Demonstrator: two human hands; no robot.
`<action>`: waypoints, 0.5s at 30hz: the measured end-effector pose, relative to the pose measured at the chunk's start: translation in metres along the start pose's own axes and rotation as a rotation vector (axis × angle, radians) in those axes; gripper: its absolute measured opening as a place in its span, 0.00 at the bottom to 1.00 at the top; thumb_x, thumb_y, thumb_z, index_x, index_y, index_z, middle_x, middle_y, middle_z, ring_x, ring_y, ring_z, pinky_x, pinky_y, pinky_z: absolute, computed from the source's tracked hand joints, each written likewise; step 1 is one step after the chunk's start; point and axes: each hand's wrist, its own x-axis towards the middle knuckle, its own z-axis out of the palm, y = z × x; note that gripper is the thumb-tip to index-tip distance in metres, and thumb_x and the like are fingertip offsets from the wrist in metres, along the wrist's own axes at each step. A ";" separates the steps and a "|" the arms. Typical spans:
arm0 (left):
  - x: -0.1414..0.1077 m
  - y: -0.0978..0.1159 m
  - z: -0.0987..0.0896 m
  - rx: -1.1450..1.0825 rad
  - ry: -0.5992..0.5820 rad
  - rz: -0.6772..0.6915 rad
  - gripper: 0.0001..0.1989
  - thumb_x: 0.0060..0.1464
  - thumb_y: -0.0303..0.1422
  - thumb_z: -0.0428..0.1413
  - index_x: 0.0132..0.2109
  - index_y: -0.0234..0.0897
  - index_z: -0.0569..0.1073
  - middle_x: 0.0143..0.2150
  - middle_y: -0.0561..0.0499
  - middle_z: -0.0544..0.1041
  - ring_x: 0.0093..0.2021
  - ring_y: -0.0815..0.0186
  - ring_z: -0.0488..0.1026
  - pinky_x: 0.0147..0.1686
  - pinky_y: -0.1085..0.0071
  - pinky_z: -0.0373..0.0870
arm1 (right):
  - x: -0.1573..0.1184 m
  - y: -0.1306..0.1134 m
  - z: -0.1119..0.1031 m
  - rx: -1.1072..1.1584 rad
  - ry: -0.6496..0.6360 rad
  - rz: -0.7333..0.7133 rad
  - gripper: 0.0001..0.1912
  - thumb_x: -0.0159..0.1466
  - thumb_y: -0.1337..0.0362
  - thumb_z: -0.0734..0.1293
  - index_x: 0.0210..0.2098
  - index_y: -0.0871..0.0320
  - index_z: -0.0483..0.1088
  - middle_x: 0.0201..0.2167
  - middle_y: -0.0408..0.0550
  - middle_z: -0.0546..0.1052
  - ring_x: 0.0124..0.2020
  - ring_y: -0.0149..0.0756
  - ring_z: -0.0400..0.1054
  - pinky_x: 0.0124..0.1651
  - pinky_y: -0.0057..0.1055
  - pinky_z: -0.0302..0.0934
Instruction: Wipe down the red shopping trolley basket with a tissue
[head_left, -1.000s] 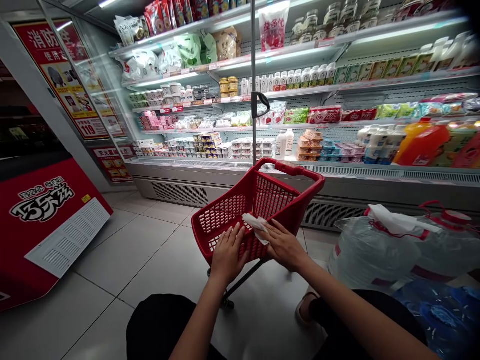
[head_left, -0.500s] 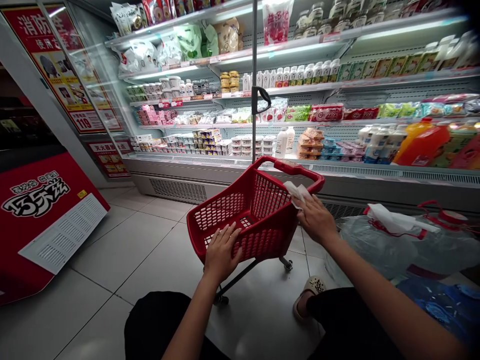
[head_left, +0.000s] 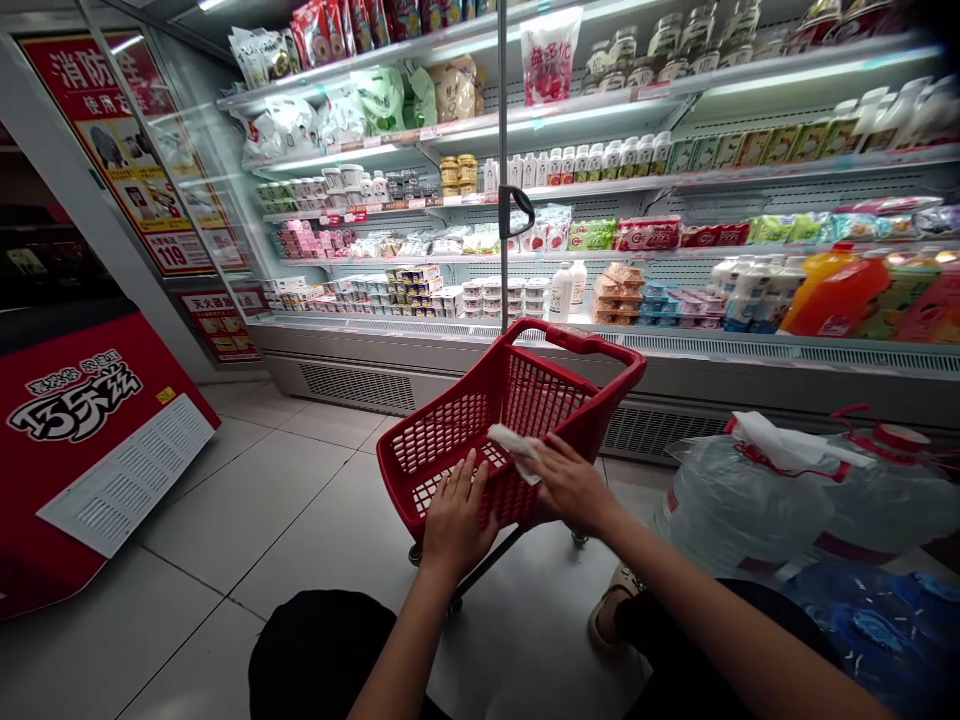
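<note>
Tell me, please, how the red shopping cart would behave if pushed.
The red shopping cart would probably roll easily, since wheels show beneath it. Its basket looks stiff: no bend shows where the left hand rests. It may be light for its size, being pierced with many holes.

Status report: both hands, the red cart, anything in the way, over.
Left hand on red cart, near side. Right hand holding white tissue at the same side. Large clear bottles off to the right, blocking neither hand.
</note>
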 end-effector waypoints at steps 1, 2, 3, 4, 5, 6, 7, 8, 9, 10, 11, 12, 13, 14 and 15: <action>-0.001 0.001 -0.001 -0.001 -0.002 -0.004 0.38 0.58 0.34 0.55 0.74 0.41 0.56 0.78 0.43 0.54 0.73 0.47 0.61 0.68 0.47 0.64 | -0.004 0.021 -0.009 -0.044 -0.001 0.037 0.35 0.67 0.70 0.60 0.74 0.55 0.58 0.69 0.50 0.69 0.70 0.42 0.62 0.78 0.50 0.44; -0.001 0.002 -0.001 -0.002 -0.002 -0.009 0.38 0.58 0.33 0.55 0.74 0.41 0.56 0.78 0.43 0.54 0.73 0.47 0.61 0.68 0.47 0.64 | -0.008 0.043 -0.018 -0.097 -0.005 0.085 0.34 0.68 0.69 0.59 0.74 0.55 0.58 0.69 0.50 0.69 0.70 0.42 0.62 0.78 0.50 0.43; -0.001 0.003 -0.001 -0.004 -0.001 -0.012 0.38 0.58 0.33 0.55 0.74 0.41 0.56 0.78 0.43 0.54 0.73 0.47 0.62 0.68 0.47 0.64 | -0.012 0.064 -0.028 -0.153 -0.001 0.131 0.33 0.70 0.68 0.58 0.74 0.56 0.58 0.69 0.51 0.69 0.71 0.43 0.61 0.78 0.51 0.42; -0.001 0.004 -0.001 -0.007 0.001 -0.013 0.38 0.59 0.33 0.55 0.74 0.41 0.56 0.78 0.43 0.54 0.72 0.47 0.62 0.68 0.47 0.65 | -0.015 0.083 -0.036 -0.202 0.006 0.175 0.32 0.70 0.68 0.57 0.74 0.57 0.58 0.69 0.53 0.69 0.71 0.44 0.60 0.78 0.52 0.42; -0.001 0.006 -0.001 -0.010 0.005 -0.012 0.38 0.59 0.33 0.55 0.74 0.41 0.56 0.78 0.43 0.54 0.72 0.47 0.63 0.67 0.47 0.65 | -0.018 0.098 -0.042 -0.238 0.009 0.215 0.32 0.71 0.67 0.57 0.74 0.57 0.57 0.69 0.53 0.69 0.71 0.44 0.61 0.78 0.52 0.41; 0.000 0.007 0.000 -0.013 0.010 -0.011 0.38 0.59 0.33 0.55 0.74 0.42 0.56 0.78 0.43 0.55 0.72 0.47 0.63 0.67 0.47 0.65 | -0.020 0.109 -0.047 -0.265 0.015 0.246 0.32 0.72 0.67 0.56 0.74 0.57 0.56 0.69 0.53 0.68 0.71 0.44 0.61 0.77 0.52 0.42; 0.000 0.008 0.001 -0.017 0.014 -0.009 0.38 0.59 0.33 0.55 0.74 0.42 0.55 0.78 0.43 0.55 0.72 0.47 0.63 0.67 0.46 0.65 | -0.022 0.115 -0.049 -0.279 0.024 0.271 0.32 0.72 0.66 0.56 0.75 0.57 0.55 0.70 0.53 0.67 0.71 0.44 0.61 0.77 0.52 0.42; 0.001 0.009 0.002 -0.019 0.018 -0.008 0.38 0.59 0.34 0.55 0.74 0.42 0.55 0.77 0.43 0.55 0.72 0.47 0.63 0.67 0.46 0.65 | -0.022 0.117 -0.048 -0.282 0.038 0.292 0.32 0.72 0.66 0.56 0.75 0.56 0.54 0.71 0.52 0.66 0.72 0.44 0.60 0.77 0.52 0.43; 0.002 0.010 0.003 -0.020 0.021 -0.010 0.37 0.59 0.34 0.55 0.74 0.43 0.55 0.77 0.43 0.56 0.72 0.47 0.62 0.67 0.46 0.65 | -0.023 0.114 -0.045 -0.276 0.054 0.304 0.33 0.72 0.66 0.56 0.76 0.56 0.52 0.72 0.52 0.65 0.72 0.44 0.58 0.77 0.51 0.45; 0.002 0.011 0.003 -0.021 0.024 -0.012 0.37 0.59 0.34 0.54 0.74 0.43 0.55 0.77 0.43 0.56 0.72 0.47 0.62 0.67 0.45 0.65 | -0.023 0.108 -0.040 -0.261 0.071 0.307 0.34 0.72 0.66 0.56 0.76 0.55 0.51 0.72 0.51 0.64 0.73 0.45 0.57 0.76 0.51 0.46; 0.003 0.012 0.004 -0.023 0.026 -0.014 0.37 0.59 0.34 0.54 0.74 0.42 0.55 0.77 0.43 0.56 0.72 0.47 0.62 0.67 0.45 0.64 | -0.022 0.098 -0.033 -0.238 0.084 0.300 0.34 0.72 0.67 0.56 0.77 0.55 0.50 0.72 0.51 0.64 0.73 0.45 0.56 0.76 0.51 0.47; 0.004 0.013 0.005 -0.025 0.028 -0.014 0.37 0.59 0.34 0.55 0.74 0.42 0.56 0.77 0.42 0.56 0.72 0.47 0.62 0.68 0.45 0.64 | -0.021 0.086 -0.026 -0.208 0.092 0.285 0.35 0.71 0.67 0.57 0.77 0.54 0.49 0.72 0.50 0.63 0.74 0.46 0.56 0.76 0.52 0.48; 0.005 0.015 0.005 -0.027 0.028 -0.015 0.37 0.59 0.34 0.55 0.74 0.42 0.56 0.77 0.42 0.56 0.73 0.48 0.62 0.68 0.46 0.64 | -0.020 0.072 -0.018 -0.172 0.093 0.262 0.36 0.71 0.68 0.57 0.77 0.53 0.49 0.72 0.49 0.64 0.73 0.46 0.56 0.76 0.52 0.48; 0.005 0.016 0.005 -0.029 0.028 -0.017 0.37 0.59 0.34 0.55 0.74 0.42 0.56 0.77 0.42 0.56 0.73 0.48 0.62 0.68 0.46 0.64 | -0.019 0.056 -0.010 -0.132 0.087 0.234 0.37 0.70 0.68 0.57 0.77 0.52 0.48 0.73 0.49 0.63 0.73 0.46 0.56 0.76 0.52 0.49; 0.006 0.016 0.006 -0.029 0.027 -0.019 0.37 0.59 0.34 0.55 0.74 0.42 0.56 0.77 0.42 0.56 0.73 0.48 0.61 0.68 0.46 0.64 | -0.017 0.039 -0.003 -0.091 0.080 0.210 0.37 0.70 0.69 0.57 0.77 0.52 0.48 0.73 0.49 0.63 0.74 0.46 0.56 0.76 0.52 0.49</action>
